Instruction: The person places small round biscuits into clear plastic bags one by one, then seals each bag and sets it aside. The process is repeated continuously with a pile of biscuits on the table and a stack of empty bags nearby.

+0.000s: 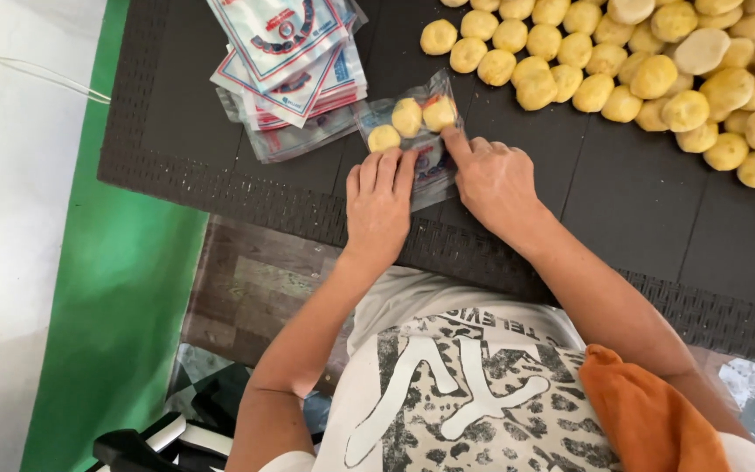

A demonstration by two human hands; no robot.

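Observation:
A clear plastic bag [412, 131] with printed markings lies on a dark woven mat [185, 149] and holds three round yellow dough balls [408, 115]. My left hand [379, 205] lies flat with its fingers pressing the near end of the bag, just below the lowest ball. My right hand [491, 179] rests beside it on the right, its index finger stretched out and touching the bag's edge next to the balls.
A stack of empty printed bags [294, 65] lies at the left of the mat. A large pile of loose yellow dough balls [657, 70] covers the upper right. A green strip [115, 288] and white surface border the left. An orange cloth [648, 419] lies on my lap.

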